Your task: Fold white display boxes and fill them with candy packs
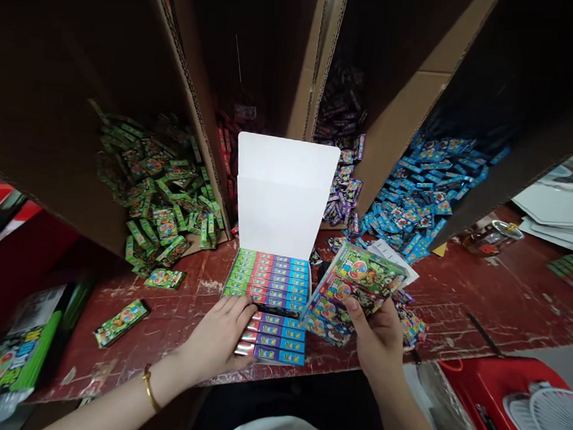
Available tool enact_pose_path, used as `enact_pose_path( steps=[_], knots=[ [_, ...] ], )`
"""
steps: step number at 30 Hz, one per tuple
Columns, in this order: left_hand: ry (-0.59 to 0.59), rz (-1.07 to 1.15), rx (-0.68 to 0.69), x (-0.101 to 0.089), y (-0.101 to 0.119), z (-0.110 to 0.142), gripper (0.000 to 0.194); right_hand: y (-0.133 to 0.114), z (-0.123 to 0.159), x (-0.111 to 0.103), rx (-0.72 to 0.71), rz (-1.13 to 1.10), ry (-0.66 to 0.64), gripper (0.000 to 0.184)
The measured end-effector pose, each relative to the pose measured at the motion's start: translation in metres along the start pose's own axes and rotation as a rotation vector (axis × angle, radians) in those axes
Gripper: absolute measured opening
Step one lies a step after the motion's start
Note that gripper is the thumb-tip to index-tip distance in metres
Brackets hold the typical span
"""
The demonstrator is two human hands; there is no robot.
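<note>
A display box with a raised white lid (283,201) stands in front of me, filled with rows of small green, red, purple and blue candy packs (281,278). A dark gap crosses the rows near the front. My left hand (223,333) spans the left end of the front rows (280,343), fingers at the gap and thumb at the near edge. To the right of the box, my right hand (381,334) is closed on a flat set of candy packs (353,291) side by side, green, red, purple and blue, tilted beside the box.
Tall cardboard bins hold loose green packs (167,198), red packs (224,149), purple packs (343,193) and blue packs (413,193). A loose green pack (121,322) lies left on the red table (190,340). A glass jar (494,238) and white card sheets (563,206) are at right.
</note>
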State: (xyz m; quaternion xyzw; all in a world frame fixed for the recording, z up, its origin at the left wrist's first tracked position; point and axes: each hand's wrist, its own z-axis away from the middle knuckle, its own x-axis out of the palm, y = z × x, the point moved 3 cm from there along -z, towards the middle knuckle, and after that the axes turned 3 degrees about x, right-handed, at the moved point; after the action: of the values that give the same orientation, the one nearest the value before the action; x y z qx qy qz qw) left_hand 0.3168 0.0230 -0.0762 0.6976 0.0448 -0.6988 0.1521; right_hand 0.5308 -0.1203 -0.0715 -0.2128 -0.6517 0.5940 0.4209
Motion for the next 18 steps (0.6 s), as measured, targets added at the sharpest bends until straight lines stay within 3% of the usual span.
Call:
enact_pose_path(
  steps=[2,7,13,16,18],
  knots=[
    [-0.072,0.025,-0.003,0.0,0.002,0.0,0.063,0.004,0.0,0.015,-0.081,0.034,-0.03,0.033],
    [-0.123,0.181,-0.028,-0.005,-0.001,-0.007,0.055,0.022,0.001,0.059,-0.23,0.256,-0.344,0.023],
    [-0.178,0.307,-0.024,-0.008,-0.005,-0.022,0.046,0.026,-0.005,0.083,-0.339,0.601,-0.636,0.042],
    [-0.108,0.261,-0.088,-0.002,-0.007,-0.004,0.059,0.018,-0.007,0.087,-0.452,0.904,-0.809,0.057],
    [0.026,0.149,-0.159,0.002,-0.012,0.02,0.075,0.017,-0.007,0.086,-0.528,1.135,-0.871,0.062]
  ],
)
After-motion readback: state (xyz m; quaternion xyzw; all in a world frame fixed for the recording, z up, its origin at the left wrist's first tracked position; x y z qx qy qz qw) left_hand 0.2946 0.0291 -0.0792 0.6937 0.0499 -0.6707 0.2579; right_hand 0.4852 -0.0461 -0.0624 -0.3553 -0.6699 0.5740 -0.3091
